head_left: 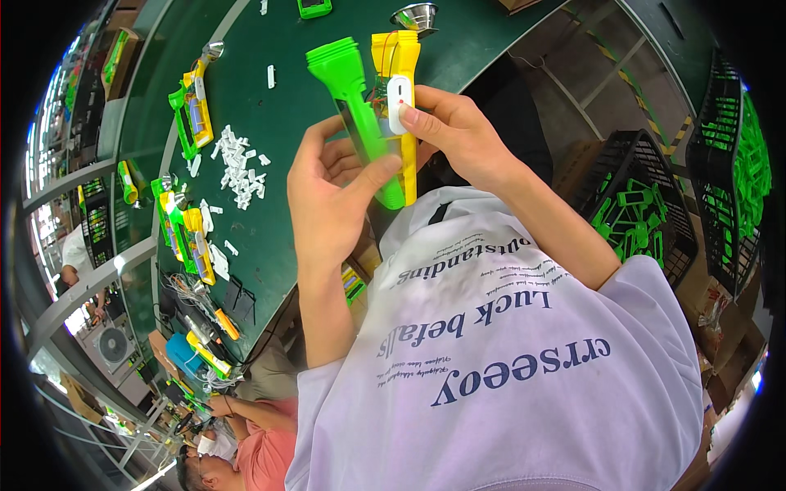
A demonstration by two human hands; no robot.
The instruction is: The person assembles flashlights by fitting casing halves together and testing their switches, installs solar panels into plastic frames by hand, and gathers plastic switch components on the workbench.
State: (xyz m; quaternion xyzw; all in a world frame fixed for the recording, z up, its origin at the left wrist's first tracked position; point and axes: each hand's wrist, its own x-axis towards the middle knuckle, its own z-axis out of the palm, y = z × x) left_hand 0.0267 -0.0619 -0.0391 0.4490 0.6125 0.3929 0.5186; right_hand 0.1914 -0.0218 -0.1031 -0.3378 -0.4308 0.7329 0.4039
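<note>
My left hand [337, 184] is closed round a green flashlight shell half [344, 82], its thumb across the lower part. Close beside it on the right, a yellow flashlight shell half [407, 51] stands nearly parallel, a narrow gap between them. Thin wires and inner parts show in that gap. My right hand [463, 135] pinches the yellow half from the right, the thumb against a white oval piece [399, 105] with a dark slot. The fingers behind both shells are partly hidden. Just beyond the yellow half's wide end, a silver reflector cup [416, 16] sits on the table.
On the green table [274, 143] lie a heap of small white plastic parts [239, 168] and several part-built flashlights [195, 106]. Black crates of green parts [643, 217] stand at the right. Lower left, a co-worker in a pink shirt [270, 442] works nearby.
</note>
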